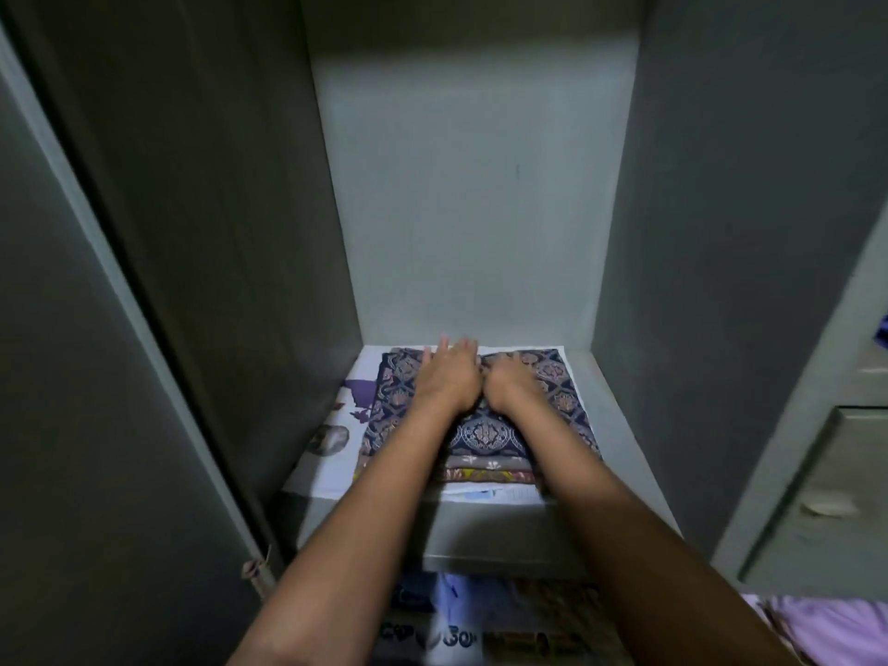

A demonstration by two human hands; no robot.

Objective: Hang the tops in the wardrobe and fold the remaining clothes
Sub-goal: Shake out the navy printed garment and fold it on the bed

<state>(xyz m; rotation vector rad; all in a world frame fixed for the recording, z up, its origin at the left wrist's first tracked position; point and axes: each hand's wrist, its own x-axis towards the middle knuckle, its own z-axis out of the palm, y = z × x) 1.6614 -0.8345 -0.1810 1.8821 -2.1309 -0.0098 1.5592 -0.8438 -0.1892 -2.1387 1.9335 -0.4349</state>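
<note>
Left hand flat, fingers spread, pressing on folded patterned cloth atop stack on wardrobe shelf; right hand beside it, fingers seemingly curled, grip unclear

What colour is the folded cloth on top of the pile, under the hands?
The top folded cloth is dark navy blue with pinkish-beige ornate medallion patterns, seen in the head view.

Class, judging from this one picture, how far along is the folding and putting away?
Done: a stack of folded clothes lies on the wardrobe shelf. In hand: the left hand and right hand rest on the navy patterned top piece. Left: lilac cloth lies outside at lower right; no hung tops are visible.
</note>
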